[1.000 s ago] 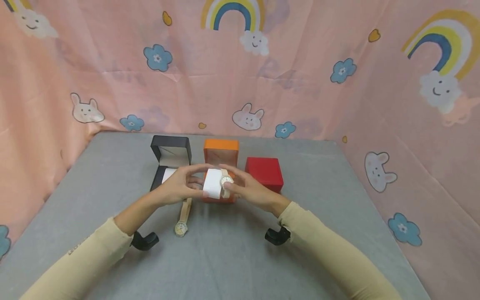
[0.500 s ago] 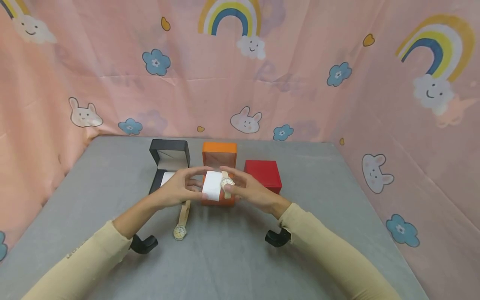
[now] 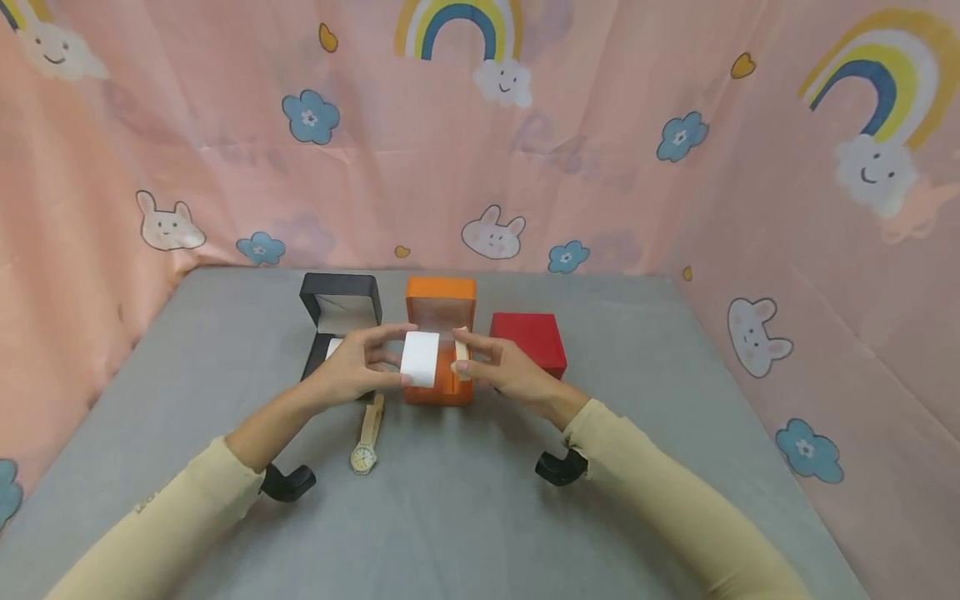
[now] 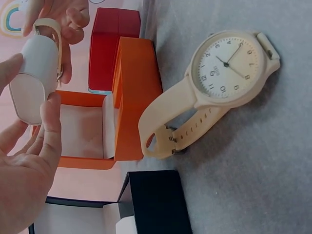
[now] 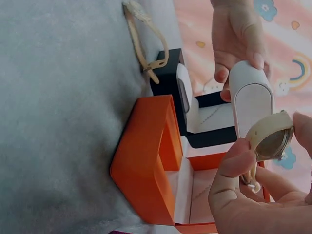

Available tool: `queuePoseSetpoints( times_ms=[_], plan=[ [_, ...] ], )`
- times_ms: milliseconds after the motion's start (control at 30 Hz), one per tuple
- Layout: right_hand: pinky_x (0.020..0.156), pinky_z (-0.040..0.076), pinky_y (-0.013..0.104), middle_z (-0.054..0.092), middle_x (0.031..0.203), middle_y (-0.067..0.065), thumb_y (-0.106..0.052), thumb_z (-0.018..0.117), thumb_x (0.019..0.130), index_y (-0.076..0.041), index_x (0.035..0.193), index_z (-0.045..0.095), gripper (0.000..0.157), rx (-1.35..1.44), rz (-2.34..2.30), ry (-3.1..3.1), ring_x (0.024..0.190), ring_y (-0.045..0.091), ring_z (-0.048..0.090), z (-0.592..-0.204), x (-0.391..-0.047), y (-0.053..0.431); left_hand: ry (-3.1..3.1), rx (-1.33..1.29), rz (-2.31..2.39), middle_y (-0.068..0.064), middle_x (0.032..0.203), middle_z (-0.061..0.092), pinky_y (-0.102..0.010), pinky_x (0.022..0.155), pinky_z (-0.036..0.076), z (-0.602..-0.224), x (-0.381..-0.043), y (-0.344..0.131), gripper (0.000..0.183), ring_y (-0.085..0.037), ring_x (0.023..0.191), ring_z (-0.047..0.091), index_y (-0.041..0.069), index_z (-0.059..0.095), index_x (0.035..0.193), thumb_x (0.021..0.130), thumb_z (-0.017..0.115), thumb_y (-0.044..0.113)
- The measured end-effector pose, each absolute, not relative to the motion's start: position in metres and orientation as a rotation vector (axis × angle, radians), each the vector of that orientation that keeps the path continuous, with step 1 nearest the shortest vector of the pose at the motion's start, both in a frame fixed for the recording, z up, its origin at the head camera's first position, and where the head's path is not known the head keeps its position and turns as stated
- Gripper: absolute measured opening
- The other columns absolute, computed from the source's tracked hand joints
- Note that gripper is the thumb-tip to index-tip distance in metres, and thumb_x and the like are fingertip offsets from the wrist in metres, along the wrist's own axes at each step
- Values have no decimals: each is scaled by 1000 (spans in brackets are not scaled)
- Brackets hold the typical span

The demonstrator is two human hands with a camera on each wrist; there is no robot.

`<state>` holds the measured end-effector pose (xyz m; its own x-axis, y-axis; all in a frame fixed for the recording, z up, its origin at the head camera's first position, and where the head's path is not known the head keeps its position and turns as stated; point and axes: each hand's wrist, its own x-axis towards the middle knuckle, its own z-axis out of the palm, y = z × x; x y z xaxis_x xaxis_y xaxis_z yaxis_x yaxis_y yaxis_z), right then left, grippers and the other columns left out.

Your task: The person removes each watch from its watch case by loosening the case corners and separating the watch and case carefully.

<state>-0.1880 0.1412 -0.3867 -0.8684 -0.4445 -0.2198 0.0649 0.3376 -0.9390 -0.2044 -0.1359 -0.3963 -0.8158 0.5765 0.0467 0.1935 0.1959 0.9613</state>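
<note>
My left hand [image 3: 352, 367] grips a white watch pillow [image 3: 419, 360] between thumb and fingers, in the air before the open orange watch box [image 3: 441, 287]. Opposite it, my right hand [image 3: 517, 372] pinches a cream-strapped wristwatch [image 3: 462, 354] by its edges. In the head view a gap separates watch and pillow. The right wrist view shows the back of the watch case [image 5: 274, 144] and its strap in a closed loop. Below the left hand, a second cream wristwatch [image 4: 226, 68] lies on the grey table, dial up and strap buckled.
Left of the orange box stands an open black watch box [image 3: 341, 287] with a white pillow [image 5: 184, 87] in it. A closed red box [image 3: 528, 342] sits on the right. A pink patterned curtain [image 3: 420, 183] hangs behind the grey table [image 3: 465, 517].
The right hand has drawn the watch off to the right, away from the pillow's end, and turned it so its dial no longer faces the head camera. The left hand keeps holding the pillow.
</note>
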Motion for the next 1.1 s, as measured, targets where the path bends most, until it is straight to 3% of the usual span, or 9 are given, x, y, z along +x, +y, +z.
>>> queuePoseSetpoints(
  times_ms=[200, 300, 467, 733, 933, 1100],
  plan=[
    [109, 46, 57, 29, 167, 1, -26, 62, 100, -25, 158, 36, 64, -335, -1542, 2162, 145, 31, 35, -387, -184, 139, 2176, 735, 1633, -27, 139, 57, -26, 76, 59, -396, -203, -135, 77, -38, 106, 70, 1, 40, 152, 86, 78, 3],
    [106, 48, 57, 32, 166, 2, -23, 64, 99, -22, 158, 37, 65, -366, -1575, 2195, 139, 33, 43, -390, -183, 139, 2180, 737, 1632, -26, 139, 57, -26, 75, 59, -395, -203, -135, 77, -37, 106, 70, 1, 40, 153, 86, 77, 3],
    [98, 54, 50, 44, 157, 7, -16, 66, 97, -17, 157, 38, 67, -429, -1621, 2284, 125, 33, 54, -393, -182, 140, 2184, 745, 1624, -26, 139, 57, -26, 74, 58, -394, -204, -135, 77, -29, 105, 72, 1, 40, 153, 86, 77, 4],
    [102, 53, 54, 41, 159, 12, -11, 69, 95, -18, 156, 41, 68, -422, -1757, 2242, 123, 36, 64, -392, -181, 140, 2183, 736, 1642, -26, 140, 56, -25, 75, 58, -392, -203, -136, 76, -22, 103, 73, 0, 40, 152, 86, 77, 2],
    [95, 58, 44, 43, 158, 6, -11, 70, 94, -19, 155, 43, 67, -398, -1744, 2279, 111, 25, 68, -399, -176, 145, 2186, 737, 1644, -26, 143, 54, -25, 75, 59, -390, -204, -135, 77, -26, 104, 72, -1, 39, 153, 86, 76, 2],
    [86, 58, 28, 39, 161, 13, -6, 69, 93, -14, 156, 41, 69, -463, -1731, 2264, 103, 24, 69, -409, -170, 149, 2197, 728, 1637, -26, 143, 53, -25, 78, 59, -388, -204, -134, 76, -30, 107, 71, -1, 39, 153, 86, 76, 2]
  ],
)
